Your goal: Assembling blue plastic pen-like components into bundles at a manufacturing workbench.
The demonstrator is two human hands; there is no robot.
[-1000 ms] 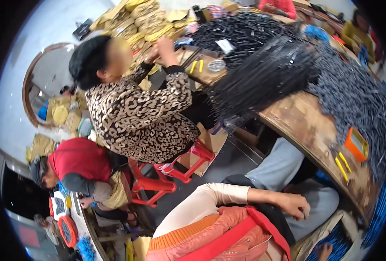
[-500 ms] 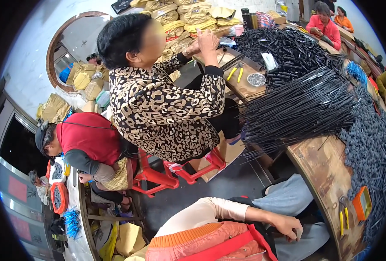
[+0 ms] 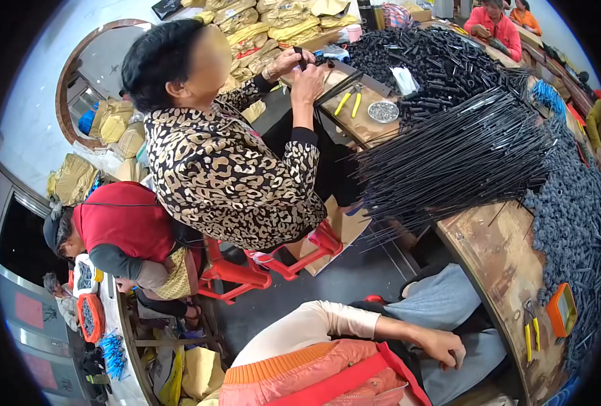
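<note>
My left hand [image 3: 442,348] rests over my thigh on the grey trousers [image 3: 442,298], its fingers loosely curled. I see nothing in it, though the palm side is hidden. My right hand is out of the picture. To the right of my left hand, yellow-handled pliers [image 3: 532,331] lie on the worn wooden table [image 3: 493,250]. Beside them stands a small orange rectangular container [image 3: 561,310]. A large heap of small dark grey parts [image 3: 574,216] covers the table's right side.
A bundle of thin black rods [image 3: 456,159] overhangs the table edge. Beyond it are black tubular parts [image 3: 435,57], a dish of small metal pieces [image 3: 383,111] and other pliers [image 3: 348,101]. A co-worker in a leopard-print top [image 3: 226,169] sits on a red stool [image 3: 314,250]; another bends at left [image 3: 121,223].
The whole view has shifted slightly, moving most things leftward. The leopard-print co-worker's hands have lowered and now hold a small black part. My left hand stays on my thigh.
</note>
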